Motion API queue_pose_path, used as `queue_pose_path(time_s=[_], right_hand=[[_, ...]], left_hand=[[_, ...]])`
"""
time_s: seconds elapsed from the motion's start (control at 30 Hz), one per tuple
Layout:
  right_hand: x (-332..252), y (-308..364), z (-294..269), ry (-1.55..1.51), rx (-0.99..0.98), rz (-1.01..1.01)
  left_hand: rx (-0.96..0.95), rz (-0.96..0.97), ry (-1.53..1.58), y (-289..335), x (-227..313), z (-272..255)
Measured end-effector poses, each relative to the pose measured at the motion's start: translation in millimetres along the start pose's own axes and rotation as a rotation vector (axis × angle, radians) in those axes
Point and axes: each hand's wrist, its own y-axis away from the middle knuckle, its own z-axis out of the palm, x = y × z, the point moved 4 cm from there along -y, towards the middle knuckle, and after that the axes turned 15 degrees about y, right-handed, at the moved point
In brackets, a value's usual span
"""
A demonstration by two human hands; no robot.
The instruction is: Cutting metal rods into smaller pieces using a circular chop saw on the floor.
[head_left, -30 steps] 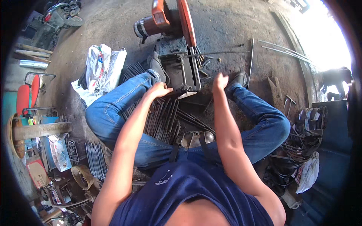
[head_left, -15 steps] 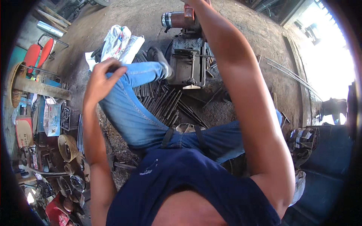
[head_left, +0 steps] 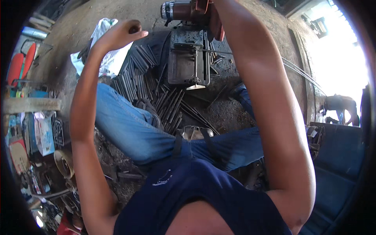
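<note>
My left hand point(head_left: 124, 34) is raised above a white plastic sack point(head_left: 111, 58). Its fingers curl loosely, with the thumb apart from them, and no object shows in it. My right arm point(head_left: 258, 70) stretches forward past the red motor head point(head_left: 188, 11) of a cut-off saw; the hand itself lies beyond the top edge. The saw's dark metal base point(head_left: 184, 70) carries a vise with a screw and a T-shaped handle point(head_left: 196, 87). A metal bar point(head_left: 219, 52) sticks out to the right of the vise, partly behind my arm.
Many short dark metal rods point(head_left: 135, 80) lie piled left of the saw, with longer rods point(head_left: 199, 115) nearer me. Shelves of clutter and a cardboard box point(head_left: 18, 154) line the left. Two long bars point(head_left: 303, 72) lie at right, near a bright doorway where a person point(head_left: 341, 107) bends over.
My left hand has lifted off my knee and moved forward. My left leg has folded back from beside the saw. The view has shifted slightly; my right arm still reaches forward.
</note>
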Motion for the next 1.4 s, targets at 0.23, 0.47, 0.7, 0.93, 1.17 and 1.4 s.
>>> queue_pose_path(time_s=[0.23,0.47,0.7,0.93,1.17,1.4], right_hand=[[12,5,21,-0.043,-0.045,0.068],[21,9,31,-0.109,-0.073,0.1],[21,13,31,-0.15,-0.081,0.1],[25,22,30,-0.202,-0.086,0.119],[28,26,35,-0.26,-0.099,0.141],[32,29,41,-0.36,-0.111,0.178]], left_hand=[[-0.136,-0.208,0.027,-22,-116,67],[-0.138,-0.194,0.019,-24,-135,72],[-0.173,-0.316,-0.066,-9,-160,70],[-0.138,-0.236,-0.016,-20,-141,71],[-0.182,-0.257,-0.029,-18,-130,69],[-0.156,-0.212,-0.02,-16,-126,72]])
